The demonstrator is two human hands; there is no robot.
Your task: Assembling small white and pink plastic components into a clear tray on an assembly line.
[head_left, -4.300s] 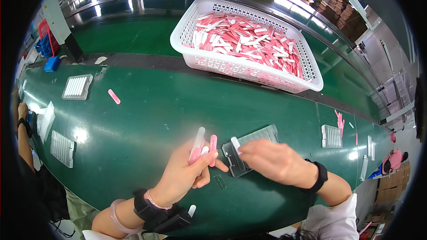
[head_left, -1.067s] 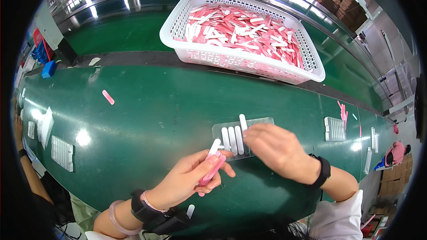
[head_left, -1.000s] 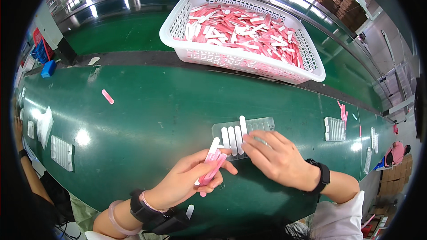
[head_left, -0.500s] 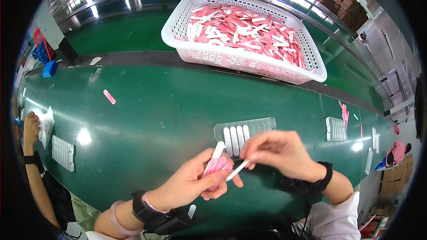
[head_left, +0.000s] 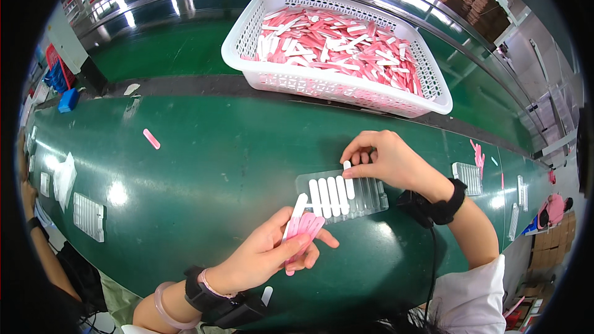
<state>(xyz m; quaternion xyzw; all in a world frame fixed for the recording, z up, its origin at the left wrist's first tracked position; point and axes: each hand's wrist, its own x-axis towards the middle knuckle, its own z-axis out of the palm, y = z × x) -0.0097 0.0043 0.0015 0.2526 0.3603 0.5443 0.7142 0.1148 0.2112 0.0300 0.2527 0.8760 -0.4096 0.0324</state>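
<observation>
In front of me lies a clear ribbed plastic tray [head_left: 370, 193], with several white strips [head_left: 325, 198] side by side in its left grooves. My right hand [head_left: 382, 158] pinches the upper end of another white strip [head_left: 350, 189], which lies along a groove just right of that row. Below the tray's left corner, my left hand [head_left: 278, 244] is closed around a fanned bunch of pink and white strips [head_left: 304, 229]. These are flat, round-ended pieces resembling small nail files. One white strip [head_left: 298, 205] sticks up from the bunch.
A white perforated basket [head_left: 337, 89] full of pink and white strips stands behind the tray. A loose pink strip [head_left: 151, 139] lies at left. Other clear trays rest left [head_left: 88, 216] and right [head_left: 467, 177]. Another person's arm [head_left: 46, 253] is at far left.
My right hand has moved up and away from my left, bringing a white strip onto the tray's grooves. My left hand keeps its bunch and has barely moved.
</observation>
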